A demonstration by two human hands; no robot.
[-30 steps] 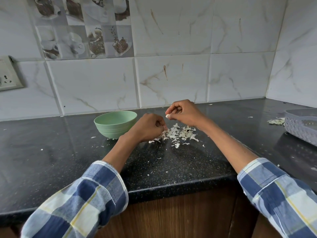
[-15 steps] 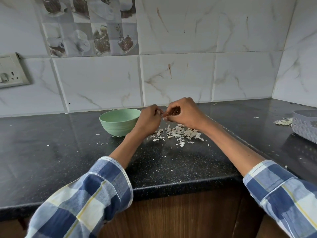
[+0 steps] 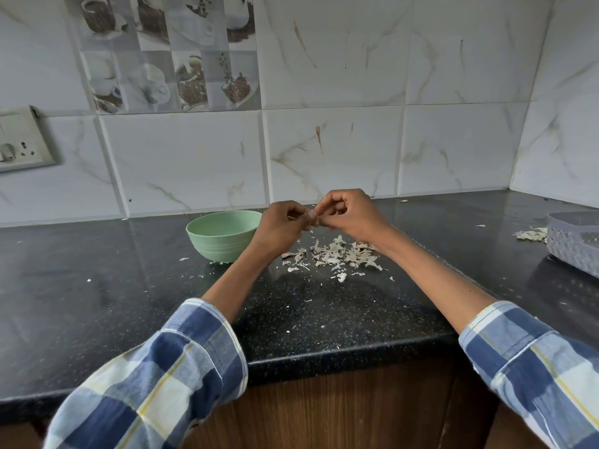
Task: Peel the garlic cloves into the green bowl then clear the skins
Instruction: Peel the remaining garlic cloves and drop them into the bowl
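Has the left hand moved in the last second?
Yes. The left hand rose off the skin pile to meet the right hand, level with the green bowl rim.

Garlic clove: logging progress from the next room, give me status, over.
Left hand and right hand both pinch the garlic clove above the counter. Green bowl stands left. Skins piled underneath, uncleared. Nothing obstructing.

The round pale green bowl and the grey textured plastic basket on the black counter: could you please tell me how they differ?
The round pale green bowl is smooth-walled with faint ridges; the grey textured plastic basket has a dimpled wall. The bowl is fully in view beside the left hand; the basket sits at the far right, cut off by the frame edge. The basket looks straighter-sided than the curved bowl. Both rest on the black speckled counter with garlic skins nearby.
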